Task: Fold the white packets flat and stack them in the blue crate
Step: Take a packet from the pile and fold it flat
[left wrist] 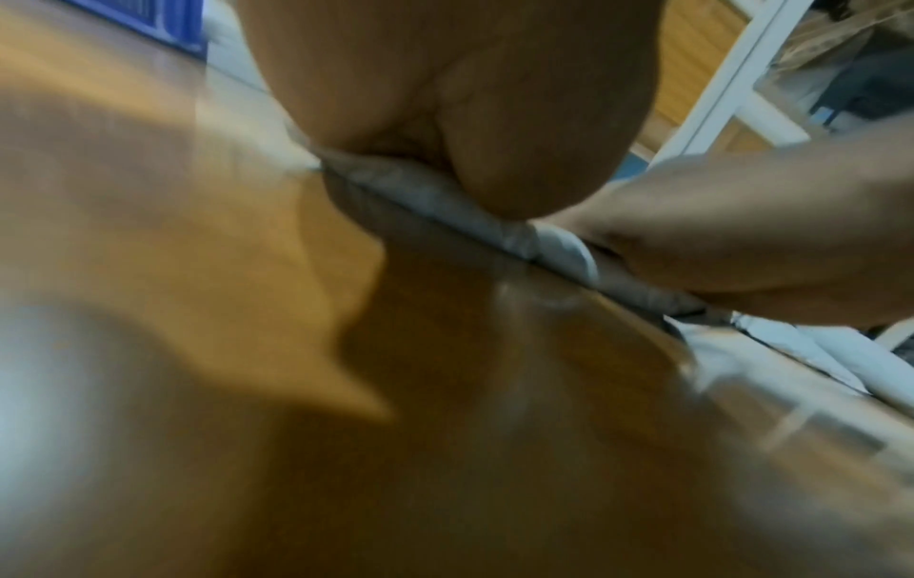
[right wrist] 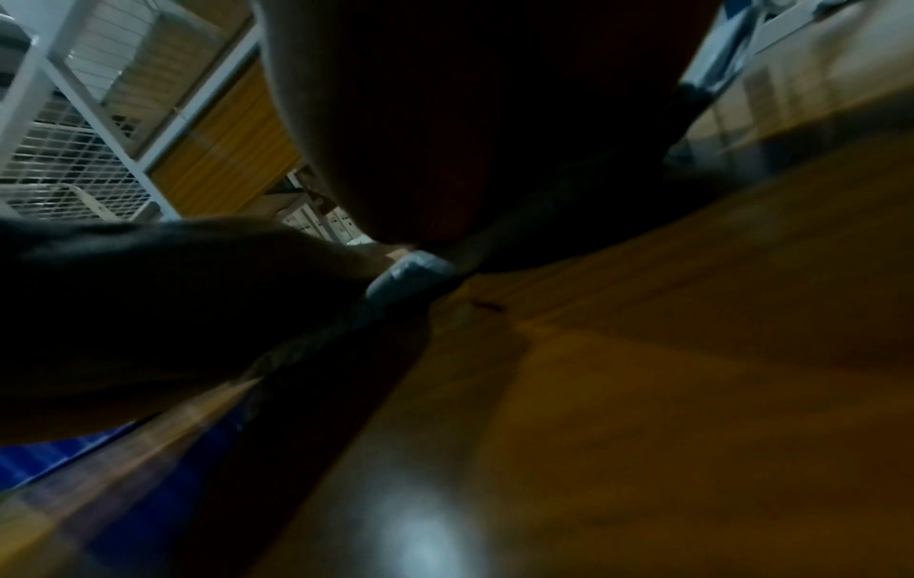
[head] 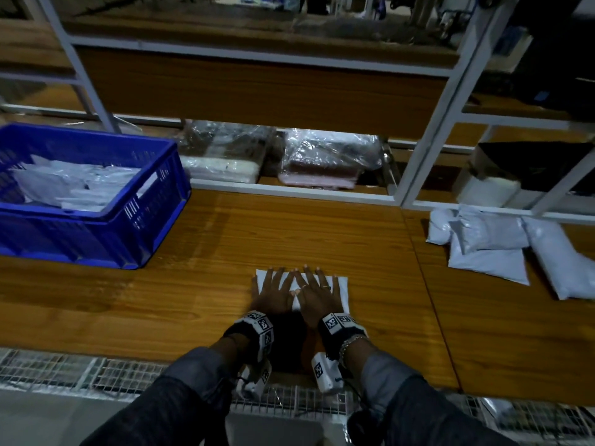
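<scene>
A white packet (head: 342, 289) lies on the wooden table (head: 199, 284) near its front edge. Both hands press flat on it with fingers spread: my left hand (head: 273, 289) covers its left half, my right hand (head: 317, 292) its right half. In the left wrist view the left palm (left wrist: 470, 117) bears down on the packet's edge (left wrist: 420, 191), and the right hand (left wrist: 766, 242) lies beside it. The right wrist view is dark; a bit of the packet (right wrist: 410, 273) shows under the palm. The blue crate (head: 154, 220) stands at the left with several white packets (head: 74, 185) inside.
A loose pile of white packets (head: 489, 249) lies on the table at the right. Behind the table a white-framed shelf (head: 289, 188) holds clear-wrapped bundles (head: 331, 159). A wire mesh ledge (head: 80, 371) runs along the table's front edge.
</scene>
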`<control>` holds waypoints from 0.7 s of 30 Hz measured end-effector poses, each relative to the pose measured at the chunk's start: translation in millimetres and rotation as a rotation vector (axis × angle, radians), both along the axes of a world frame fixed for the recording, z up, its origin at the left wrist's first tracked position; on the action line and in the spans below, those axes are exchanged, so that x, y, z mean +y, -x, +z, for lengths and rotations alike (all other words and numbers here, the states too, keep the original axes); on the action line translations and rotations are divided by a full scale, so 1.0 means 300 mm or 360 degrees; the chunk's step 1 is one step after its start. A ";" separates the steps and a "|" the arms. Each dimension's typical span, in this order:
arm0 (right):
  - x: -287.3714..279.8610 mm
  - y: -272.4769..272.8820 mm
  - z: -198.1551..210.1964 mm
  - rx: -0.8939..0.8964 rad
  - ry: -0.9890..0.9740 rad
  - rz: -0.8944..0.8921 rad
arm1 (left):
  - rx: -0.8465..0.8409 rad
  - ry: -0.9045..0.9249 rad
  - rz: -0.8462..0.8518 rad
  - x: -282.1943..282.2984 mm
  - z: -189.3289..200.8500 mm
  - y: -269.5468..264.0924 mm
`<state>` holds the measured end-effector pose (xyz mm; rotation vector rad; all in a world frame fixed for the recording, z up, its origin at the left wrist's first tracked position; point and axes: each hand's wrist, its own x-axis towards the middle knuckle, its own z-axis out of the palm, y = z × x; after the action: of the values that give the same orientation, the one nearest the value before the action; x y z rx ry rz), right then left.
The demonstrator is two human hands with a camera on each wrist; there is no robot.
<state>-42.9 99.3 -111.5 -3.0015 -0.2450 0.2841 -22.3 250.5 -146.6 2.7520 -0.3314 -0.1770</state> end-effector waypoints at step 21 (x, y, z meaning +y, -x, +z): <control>-0.103 -0.032 -0.041 0.0023 -0.0418 -0.0259 | 0.0024 -0.0124 -0.0210 0.060 -0.031 -0.075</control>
<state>-33.2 68.5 -123.9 -2.7377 -0.0322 0.2371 0.1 268.4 -155.9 2.8048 -0.5123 -0.2498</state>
